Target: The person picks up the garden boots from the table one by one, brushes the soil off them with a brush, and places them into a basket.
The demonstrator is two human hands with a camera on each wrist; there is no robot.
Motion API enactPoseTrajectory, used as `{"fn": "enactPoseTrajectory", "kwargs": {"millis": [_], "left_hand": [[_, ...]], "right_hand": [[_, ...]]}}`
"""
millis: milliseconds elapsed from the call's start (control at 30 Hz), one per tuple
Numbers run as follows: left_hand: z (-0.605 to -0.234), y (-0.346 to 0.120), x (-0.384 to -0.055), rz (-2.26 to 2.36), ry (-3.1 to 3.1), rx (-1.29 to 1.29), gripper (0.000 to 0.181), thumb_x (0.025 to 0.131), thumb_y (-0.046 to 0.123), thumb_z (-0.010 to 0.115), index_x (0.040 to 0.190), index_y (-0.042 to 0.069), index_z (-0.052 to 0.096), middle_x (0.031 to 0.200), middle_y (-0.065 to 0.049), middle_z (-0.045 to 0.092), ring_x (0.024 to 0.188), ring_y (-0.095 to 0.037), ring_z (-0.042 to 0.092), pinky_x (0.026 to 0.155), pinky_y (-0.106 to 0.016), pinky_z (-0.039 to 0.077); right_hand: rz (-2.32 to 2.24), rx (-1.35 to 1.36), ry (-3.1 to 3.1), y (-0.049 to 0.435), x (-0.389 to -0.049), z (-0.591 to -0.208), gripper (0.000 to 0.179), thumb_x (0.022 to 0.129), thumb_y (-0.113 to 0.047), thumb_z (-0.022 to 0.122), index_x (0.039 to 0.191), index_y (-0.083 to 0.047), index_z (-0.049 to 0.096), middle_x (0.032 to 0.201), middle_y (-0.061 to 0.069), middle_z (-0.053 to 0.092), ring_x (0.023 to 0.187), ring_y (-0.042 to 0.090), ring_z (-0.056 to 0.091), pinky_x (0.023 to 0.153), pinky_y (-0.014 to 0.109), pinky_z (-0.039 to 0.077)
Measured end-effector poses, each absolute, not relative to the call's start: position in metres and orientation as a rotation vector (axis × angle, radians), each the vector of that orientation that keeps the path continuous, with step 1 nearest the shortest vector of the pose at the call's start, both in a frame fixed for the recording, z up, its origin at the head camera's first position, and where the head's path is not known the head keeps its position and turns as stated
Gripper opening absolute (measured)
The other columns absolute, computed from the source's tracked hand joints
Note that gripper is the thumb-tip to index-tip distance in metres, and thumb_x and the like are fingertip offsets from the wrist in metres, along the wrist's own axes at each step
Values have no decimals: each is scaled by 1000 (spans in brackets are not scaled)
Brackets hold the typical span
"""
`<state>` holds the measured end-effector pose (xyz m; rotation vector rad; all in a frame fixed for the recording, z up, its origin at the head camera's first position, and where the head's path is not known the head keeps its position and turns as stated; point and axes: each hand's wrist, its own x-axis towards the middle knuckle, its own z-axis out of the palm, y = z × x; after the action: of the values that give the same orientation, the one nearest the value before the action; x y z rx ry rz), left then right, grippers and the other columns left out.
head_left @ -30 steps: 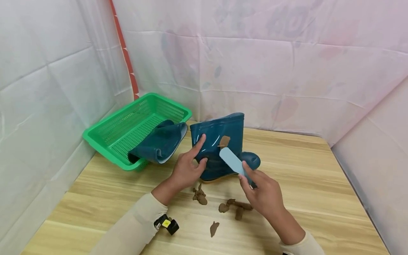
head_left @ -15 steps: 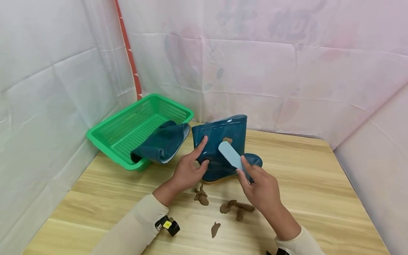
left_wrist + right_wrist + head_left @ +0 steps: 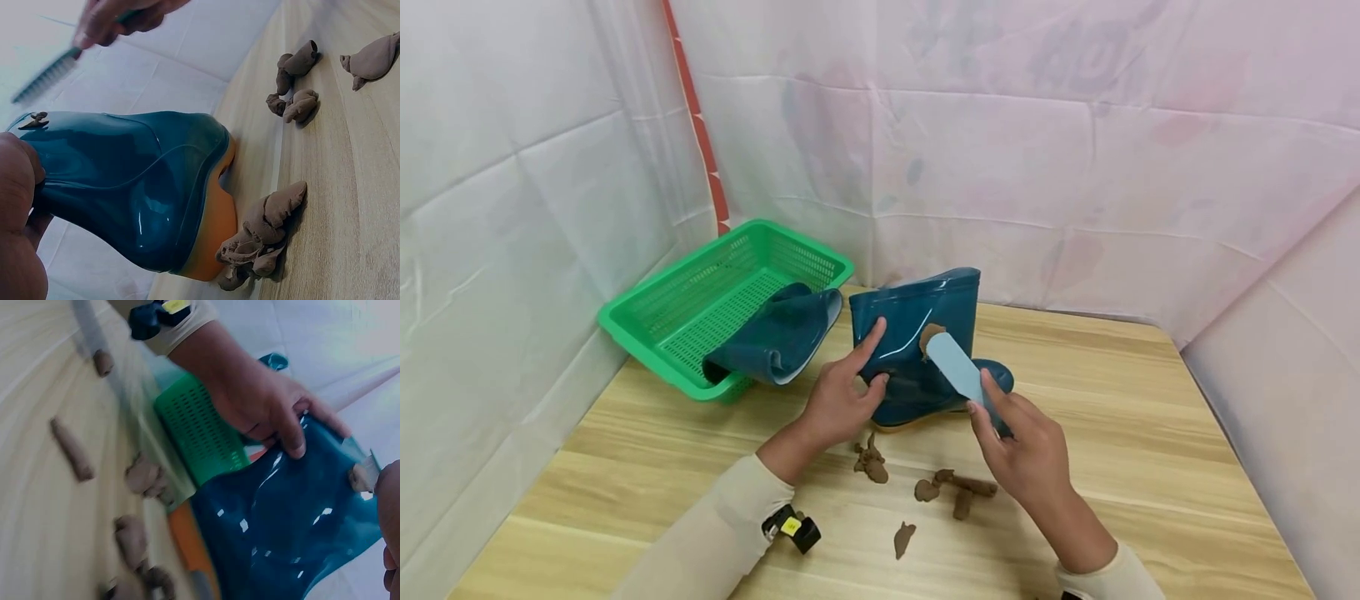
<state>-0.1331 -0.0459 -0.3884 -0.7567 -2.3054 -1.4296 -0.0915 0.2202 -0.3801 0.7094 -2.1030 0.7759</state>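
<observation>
A dark teal rubber boot [image 3: 917,396] with an orange sole stands on the table, toe to the right. My left hand [image 3: 838,400] grips its shaft from the left, the index finger lying along the outside. In my right hand [image 3: 1030,450] is a brush [image 3: 955,367] with a pale blue back, pinched between thumb and fingers. The brush head is beside a brown clay-like patch [image 3: 931,337] on the shaft and partly covers it. Bristles show on the brush [image 3: 47,78] in the left wrist view, where it is blurred and apart from the boot.
A green perforated basket [image 3: 722,386] stands at the back left. Another teal boot [image 3: 767,333] lies across its front rim. Several brown clay-like lumps [image 3: 872,462] are scattered on the wooden table [image 3: 1150,433] before the upright boot. White fabric walls [image 3: 985,167] enclose the back and sides.
The brush has shifted up and then slightly right across the patch, which was more fully seen a second ago. My left hand and the boot have hardly moved.
</observation>
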Motion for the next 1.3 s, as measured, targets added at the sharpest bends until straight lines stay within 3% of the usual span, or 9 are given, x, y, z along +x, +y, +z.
{"fn": "enactPoseTrajectory", "kwargs": {"millis": [67,200,367,600,833,1067,1300], "left_hand": [[-389,-47,-134,-1430,-2300,-758,78,96,-3,67,163,18,31,114,-19,69,36,0,30,39,-27,35],[-391,-47,-134,-1431,-2307,-754,79,95,-3,67,163,20,32,83,-7,60,35,0,30,39,-27,35],[-391,-46,-133,-1429,-2320,-755,80,96,-2,68,163,21,31,81,-4,58,35,0,29,39,-27,35],[-389,-43,-133,-1453,-2319,-759,80,96,-1,67,163,21,30,85,-6,60,35,-2,30,39,-28,35],[-389,-44,-134,-1441,-2311,-763,78,96,-2,67,163,19,32,82,-6,59,36,-1,30,39,-27,35],[-391,-45,-134,-1461,-2297,-762,79,95,-4,67,162,19,32,100,-16,68,36,0,29,39,-27,34],[-390,-43,-132,-1470,-2323,-753,79,96,-2,67,163,21,31,75,0,56,35,-1,29,38,-28,33]], "right_hand": [[788,712,-2068,215,-94,-375,52,106,-40,58,127,5,69,72,8,66,54,7,36,44,18,23],[749,720,-2092,207,-96,-369,52,106,-41,56,129,3,69,75,10,67,53,6,34,43,18,22],[686,721,-2175,207,-93,-374,54,108,-43,51,130,2,69,74,9,66,53,3,30,42,20,23],[673,725,-2195,220,-91,-384,49,106,-38,56,128,4,70,71,7,63,54,2,29,43,19,23],[712,712,-2131,222,-90,-386,53,107,-41,53,125,5,71,73,7,66,54,5,36,43,19,24],[722,698,-2068,210,-95,-372,50,107,-38,56,128,6,69,72,10,65,52,9,36,43,21,23],[662,679,-2202,212,-93,-375,55,108,-43,50,129,4,69,72,10,65,53,4,28,42,21,22]]}}
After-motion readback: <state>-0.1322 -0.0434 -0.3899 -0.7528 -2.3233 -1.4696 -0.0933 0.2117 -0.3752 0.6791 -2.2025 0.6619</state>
